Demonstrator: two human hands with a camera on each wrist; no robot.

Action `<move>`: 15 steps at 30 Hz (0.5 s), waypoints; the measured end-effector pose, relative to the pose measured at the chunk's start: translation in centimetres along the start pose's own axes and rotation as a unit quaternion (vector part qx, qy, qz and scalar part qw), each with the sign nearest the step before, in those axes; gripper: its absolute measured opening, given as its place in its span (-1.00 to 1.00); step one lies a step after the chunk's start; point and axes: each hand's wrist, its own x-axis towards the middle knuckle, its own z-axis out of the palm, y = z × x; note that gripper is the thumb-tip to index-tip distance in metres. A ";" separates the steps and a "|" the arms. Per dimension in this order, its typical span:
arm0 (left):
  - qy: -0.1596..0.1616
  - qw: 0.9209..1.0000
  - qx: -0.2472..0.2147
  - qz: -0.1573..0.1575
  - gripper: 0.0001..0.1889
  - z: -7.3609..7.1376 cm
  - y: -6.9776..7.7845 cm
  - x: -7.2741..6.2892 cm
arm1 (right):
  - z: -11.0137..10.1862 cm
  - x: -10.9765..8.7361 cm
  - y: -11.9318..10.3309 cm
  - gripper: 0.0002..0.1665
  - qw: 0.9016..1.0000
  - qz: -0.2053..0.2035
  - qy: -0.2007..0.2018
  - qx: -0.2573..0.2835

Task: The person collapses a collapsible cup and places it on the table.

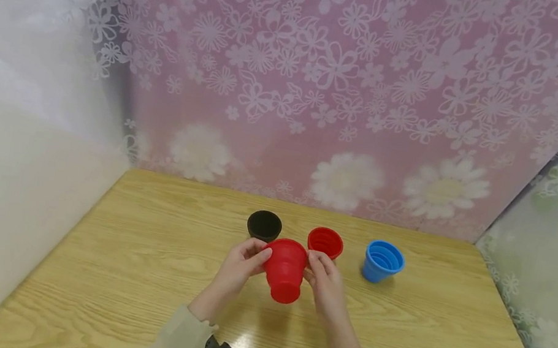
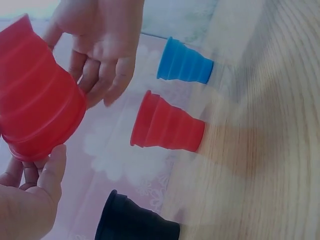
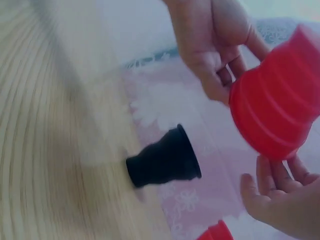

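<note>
Loosely curled, left hand (image 1: 237, 266) and right hand (image 1: 328, 288) pinch a red cup (image 1: 286, 267), long axis tilted, mouth toward the table's (image 1: 436, 332) far edge.

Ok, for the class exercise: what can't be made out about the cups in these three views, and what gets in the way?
Head view: the inside of the held red cup, hidden by its own wall.
Head view: the lower part of the standing red cup, behind the right hand.
Left wrist view: part of the black cup, cut off by the bottom edge.
Right wrist view: most of the standing red cup, cut off by the bottom edge.
</note>
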 end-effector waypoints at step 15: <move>-0.014 0.999 0.024 -0.029 -0.83 0.8 1.1 0.4 | 1.1 0.3 -0.8 -0.76 0.997 0.043 -0.020 0.059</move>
